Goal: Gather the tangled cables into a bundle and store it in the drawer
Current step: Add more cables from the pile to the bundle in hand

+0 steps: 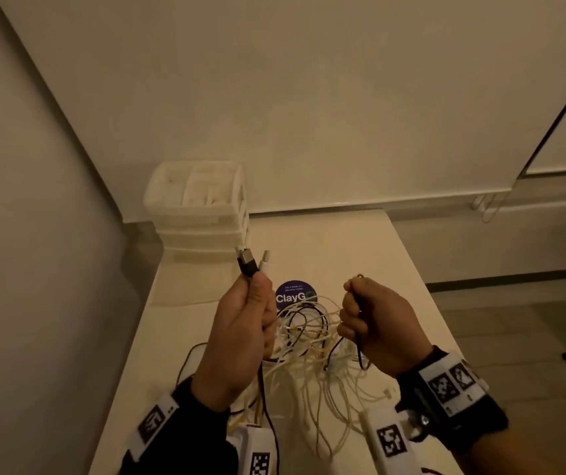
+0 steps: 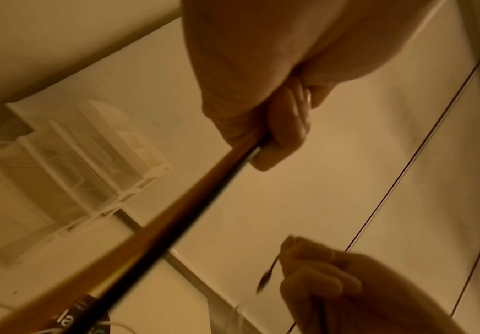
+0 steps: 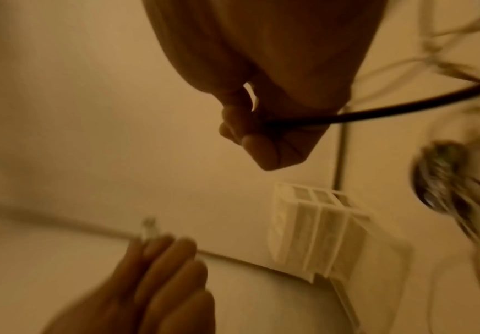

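Your left hand (image 1: 240, 334) grips plug ends (image 1: 252, 262); your right hand (image 1: 377, 323) pinches a black cable (image 3: 404, 108). Only the head view shows the tangled cables (image 1: 309, 337) on the tabletop (image 1: 360, 241), near the drawers (image 1: 202, 207).

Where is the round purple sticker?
In the head view, the sticker lies on the table, between the left hand and right hand, just beyond the cables.

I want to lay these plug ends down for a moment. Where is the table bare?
Bare table lies beyond the round sticker, right of the drawer unit, up to the far edge. The tangled cables crowd the near middle under both hands.
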Tool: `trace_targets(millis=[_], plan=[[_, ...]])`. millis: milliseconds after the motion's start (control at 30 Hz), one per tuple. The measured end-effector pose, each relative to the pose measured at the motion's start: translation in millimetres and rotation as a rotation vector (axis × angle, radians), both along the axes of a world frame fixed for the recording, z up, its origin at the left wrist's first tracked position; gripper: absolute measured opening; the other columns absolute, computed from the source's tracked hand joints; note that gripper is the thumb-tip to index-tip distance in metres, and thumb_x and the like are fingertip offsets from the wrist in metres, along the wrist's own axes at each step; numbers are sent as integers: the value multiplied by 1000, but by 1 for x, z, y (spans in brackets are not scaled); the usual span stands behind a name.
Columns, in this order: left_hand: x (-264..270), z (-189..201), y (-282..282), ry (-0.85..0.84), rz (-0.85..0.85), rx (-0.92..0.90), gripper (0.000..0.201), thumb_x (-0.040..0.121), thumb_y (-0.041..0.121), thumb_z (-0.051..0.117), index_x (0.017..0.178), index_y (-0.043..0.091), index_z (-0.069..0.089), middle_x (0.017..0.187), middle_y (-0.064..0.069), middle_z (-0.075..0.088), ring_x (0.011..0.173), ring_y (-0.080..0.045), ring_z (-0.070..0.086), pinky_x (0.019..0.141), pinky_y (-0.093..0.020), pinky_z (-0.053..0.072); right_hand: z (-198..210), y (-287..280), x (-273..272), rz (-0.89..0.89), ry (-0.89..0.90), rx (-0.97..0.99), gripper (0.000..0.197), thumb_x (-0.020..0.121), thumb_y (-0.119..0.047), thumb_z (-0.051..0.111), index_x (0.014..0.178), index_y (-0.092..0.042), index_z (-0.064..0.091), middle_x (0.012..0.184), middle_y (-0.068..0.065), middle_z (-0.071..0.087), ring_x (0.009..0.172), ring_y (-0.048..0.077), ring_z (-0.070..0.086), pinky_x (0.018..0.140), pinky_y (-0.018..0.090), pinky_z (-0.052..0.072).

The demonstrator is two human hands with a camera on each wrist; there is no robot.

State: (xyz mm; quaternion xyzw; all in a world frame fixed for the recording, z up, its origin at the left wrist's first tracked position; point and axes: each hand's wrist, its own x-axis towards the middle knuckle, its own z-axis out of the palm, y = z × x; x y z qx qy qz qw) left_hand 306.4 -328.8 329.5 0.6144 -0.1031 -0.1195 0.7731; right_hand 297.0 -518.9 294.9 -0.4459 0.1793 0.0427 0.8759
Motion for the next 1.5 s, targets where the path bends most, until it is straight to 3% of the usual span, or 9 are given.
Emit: trace_targets(millis=[200,400,500,600,800,933,1167,1300,1500], plan=[[7,-1,3,24,7,-3,39,87,49,44,86,10,42,59,0,23,45,-13,13,41,-23,12,34,48,-19,203,-339,-552,20,101,-15,45,88,-1,51,52,4,46,42,12,34,46,24,30],[1,-3,8,-70,43,26,48,88,50,50,85,2,48,56,2,32,44,-8,27,40,-19,27,33,77,-35,333,-550,-1012,23,99,-11,48,83,-26,56,62,-24,60,59,-2,58,58,12,39],[2,-4,13,-82,87,53,29,90,41,48,75,16,49,61,-2,31,48,-8,29,42,-15,31,23,83,-39,374,-601,-1179,14,97,-28,45,93,-35,57,72,-7,65,62,13,58,60,36,46],[6,-7,19,-45,88,72,33,92,41,46,73,14,43,58,-1,32,48,-11,26,42,-19,28,9,83,-40,391,-620,-1287,16,93,-33,41,98,-31,55,65,-2,59,56,18,51,57,41,43],[4,-14,25,-129,126,48,44,97,39,32,73,4,44,59,-4,45,55,-20,47,56,-28,43,-2,80,-38,426,-687,-1333,27,95,-48,34,93,-29,53,58,-8,50,52,13,46,51,27,34],[17,-3,49,-41,128,-173,39,99,43,38,73,14,38,58,4,30,40,-11,31,41,-24,35,-28,66,-43,478,-611,-1180,37,96,-51,36,88,-25,61,59,-11,51,53,6,48,54,18,34],[24,3,88,-194,155,164,24,90,36,52,78,15,52,52,10,35,41,-7,28,41,-20,28,-51,30,-42,412,-465,-1244,46,93,-60,38,75,-26,64,66,-9,58,61,6,54,57,16,38],[10,-9,73,-349,94,534,14,81,34,75,88,26,66,52,11,25,47,-11,23,48,-27,23,-36,31,-31,317,-355,-1269,36,92,-46,50,68,-26,66,63,-2,64,57,10,57,59,29,47],[-6,-30,31,-400,0,572,18,86,23,71,104,26,71,48,13,43,46,-3,36,50,-15,29,3,49,-22,178,-356,-985,33,92,-11,61,59,-4,60,49,-4,48,46,2,40,54,20,33]])
